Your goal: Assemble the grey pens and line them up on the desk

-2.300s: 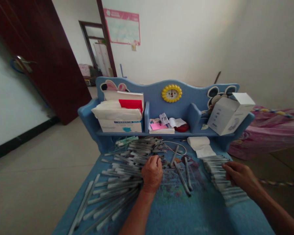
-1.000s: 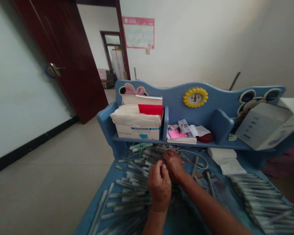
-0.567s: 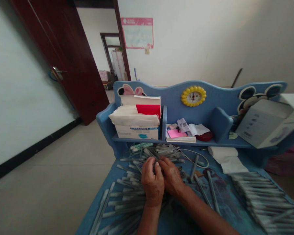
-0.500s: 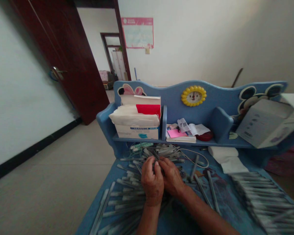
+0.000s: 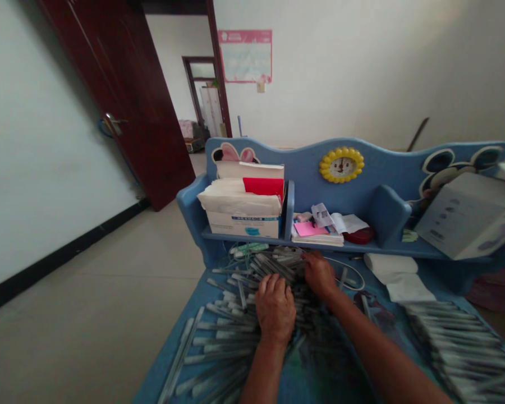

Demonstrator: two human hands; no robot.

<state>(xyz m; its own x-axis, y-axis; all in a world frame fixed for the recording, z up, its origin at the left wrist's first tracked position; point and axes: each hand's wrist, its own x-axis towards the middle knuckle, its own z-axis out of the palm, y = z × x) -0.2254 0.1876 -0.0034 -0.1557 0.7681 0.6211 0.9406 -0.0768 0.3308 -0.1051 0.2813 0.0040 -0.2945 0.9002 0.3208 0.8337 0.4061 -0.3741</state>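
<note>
Lying around left hand [image 5: 275, 310]: tubes [image 5: 231, 335] (grey)

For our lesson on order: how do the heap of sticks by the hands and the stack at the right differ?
The heap spreads loosely, with sticks at many angles; the stack lies in a row, nearly all parallel. The left hand and right hand are at the heap, neither at the stack. Both groups are slim, greyish sticks on the desk.
</note>
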